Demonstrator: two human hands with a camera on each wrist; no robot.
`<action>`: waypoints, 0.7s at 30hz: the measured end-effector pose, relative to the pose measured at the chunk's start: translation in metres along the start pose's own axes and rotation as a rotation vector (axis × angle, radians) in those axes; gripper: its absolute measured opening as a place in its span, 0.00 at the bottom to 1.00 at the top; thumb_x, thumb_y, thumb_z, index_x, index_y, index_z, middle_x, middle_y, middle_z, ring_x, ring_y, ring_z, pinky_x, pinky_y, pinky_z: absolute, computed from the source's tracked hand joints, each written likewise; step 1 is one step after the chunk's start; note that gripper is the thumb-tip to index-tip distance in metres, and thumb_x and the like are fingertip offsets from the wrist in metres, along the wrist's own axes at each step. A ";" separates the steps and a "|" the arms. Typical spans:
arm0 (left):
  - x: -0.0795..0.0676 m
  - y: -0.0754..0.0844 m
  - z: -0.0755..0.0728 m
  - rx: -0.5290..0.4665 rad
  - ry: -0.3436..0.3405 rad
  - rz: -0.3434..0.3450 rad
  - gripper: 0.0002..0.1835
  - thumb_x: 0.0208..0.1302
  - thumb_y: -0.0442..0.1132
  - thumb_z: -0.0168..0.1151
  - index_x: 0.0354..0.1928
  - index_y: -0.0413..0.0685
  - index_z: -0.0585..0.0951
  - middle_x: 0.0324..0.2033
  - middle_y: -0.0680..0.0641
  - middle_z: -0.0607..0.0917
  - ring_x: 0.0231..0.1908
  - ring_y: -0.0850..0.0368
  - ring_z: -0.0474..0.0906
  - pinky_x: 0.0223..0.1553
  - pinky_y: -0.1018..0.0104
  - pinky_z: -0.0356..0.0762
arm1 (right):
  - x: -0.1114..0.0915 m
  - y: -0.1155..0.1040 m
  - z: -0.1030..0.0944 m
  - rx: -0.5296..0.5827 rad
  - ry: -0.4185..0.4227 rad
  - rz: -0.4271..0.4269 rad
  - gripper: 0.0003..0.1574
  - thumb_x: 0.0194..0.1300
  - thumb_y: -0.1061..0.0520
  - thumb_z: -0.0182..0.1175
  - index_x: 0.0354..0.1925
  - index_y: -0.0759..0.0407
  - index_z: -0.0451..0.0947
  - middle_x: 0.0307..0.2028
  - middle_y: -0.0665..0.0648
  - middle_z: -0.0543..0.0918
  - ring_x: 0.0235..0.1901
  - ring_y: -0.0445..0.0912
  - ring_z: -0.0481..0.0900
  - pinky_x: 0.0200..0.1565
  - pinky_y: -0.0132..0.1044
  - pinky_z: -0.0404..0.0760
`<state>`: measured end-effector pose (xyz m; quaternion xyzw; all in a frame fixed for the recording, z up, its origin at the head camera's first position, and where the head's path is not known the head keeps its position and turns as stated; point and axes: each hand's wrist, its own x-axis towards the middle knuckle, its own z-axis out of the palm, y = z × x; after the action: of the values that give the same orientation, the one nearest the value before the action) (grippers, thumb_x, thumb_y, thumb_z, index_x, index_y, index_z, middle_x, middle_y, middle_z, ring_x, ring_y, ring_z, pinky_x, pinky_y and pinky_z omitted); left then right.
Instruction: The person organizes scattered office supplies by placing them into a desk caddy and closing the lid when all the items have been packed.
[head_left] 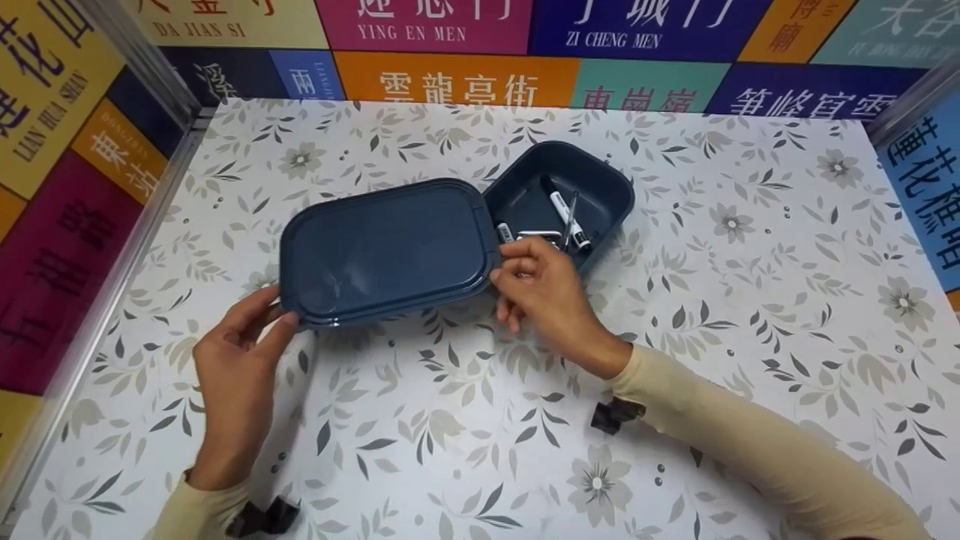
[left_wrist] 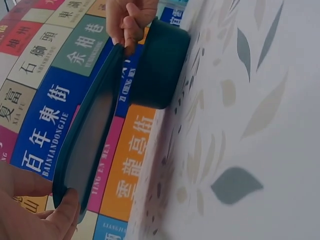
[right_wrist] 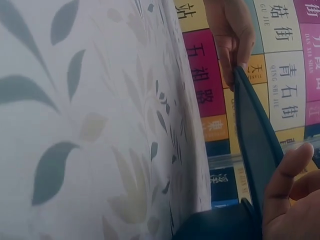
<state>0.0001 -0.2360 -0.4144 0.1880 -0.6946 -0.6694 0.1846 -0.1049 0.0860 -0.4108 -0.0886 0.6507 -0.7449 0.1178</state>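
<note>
A dark blue rounded lid [head_left: 386,251] is held up above the table between both hands. My left hand [head_left: 238,360] pinches its left front corner, thumb on one face and fingers at the edge. At the opposite end my right hand [head_left: 551,296] pinches the lid's right edge. Behind the right hand, the matching blue box [head_left: 600,176] sits on the table without its cover, partly overlapped by the lid. Inside lie a black-and-white marker [head_left: 562,210], a thin metallic stick [head_left: 572,214] and other small white items [head_left: 538,235], partly hidden. In the left wrist view the lid [left_wrist: 90,135] is seen edge-on.
The table [head_left: 465,435] has a white cover printed with grey leaves and flowers. Colourful panels with place names [head_left: 457,82] stand along the back and both sides. A metal frame edge [head_left: 150,202] runs along the left side.
</note>
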 end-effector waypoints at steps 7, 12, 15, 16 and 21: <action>0.001 0.001 0.020 -0.050 -0.050 0.011 0.20 0.71 0.24 0.69 0.64 0.35 0.86 0.59 0.40 0.87 0.60 0.51 0.86 0.58 0.71 0.84 | 0.000 -0.005 -0.017 0.024 0.046 -0.023 0.18 0.73 0.73 0.62 0.59 0.72 0.74 0.35 0.64 0.85 0.17 0.45 0.79 0.17 0.33 0.78; 0.003 0.001 0.033 -0.071 -0.069 0.017 0.20 0.71 0.22 0.68 0.63 0.33 0.86 0.59 0.41 0.86 0.59 0.51 0.86 0.58 0.70 0.84 | 0.000 -0.006 -0.029 0.039 0.068 -0.038 0.19 0.72 0.74 0.61 0.59 0.73 0.75 0.33 0.67 0.84 0.16 0.46 0.79 0.16 0.33 0.77; 0.004 0.000 0.040 -0.073 -0.081 0.020 0.19 0.71 0.23 0.68 0.63 0.33 0.86 0.60 0.41 0.86 0.59 0.50 0.86 0.59 0.70 0.84 | 0.000 -0.006 -0.036 0.030 0.080 -0.046 0.18 0.72 0.74 0.61 0.58 0.73 0.74 0.33 0.66 0.84 0.16 0.46 0.79 0.16 0.33 0.77; 0.005 -0.001 0.043 -0.071 -0.085 0.019 0.19 0.71 0.23 0.68 0.63 0.33 0.86 0.59 0.41 0.86 0.59 0.50 0.86 0.59 0.69 0.84 | -0.001 -0.007 -0.039 0.024 0.085 -0.049 0.18 0.72 0.74 0.61 0.58 0.73 0.74 0.33 0.66 0.84 0.16 0.45 0.79 0.16 0.32 0.77; 0.008 -0.002 0.057 -0.081 -0.102 -0.010 0.20 0.71 0.24 0.68 0.63 0.33 0.86 0.58 0.39 0.87 0.58 0.51 0.86 0.56 0.68 0.86 | -0.003 -0.009 -0.050 0.021 0.109 -0.061 0.18 0.72 0.74 0.62 0.58 0.72 0.74 0.34 0.63 0.84 0.17 0.45 0.79 0.16 0.32 0.76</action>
<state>-0.0355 -0.1908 -0.4186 0.1494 -0.6745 -0.7067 0.1529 -0.1165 0.1358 -0.4086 -0.0666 0.6452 -0.7587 0.0602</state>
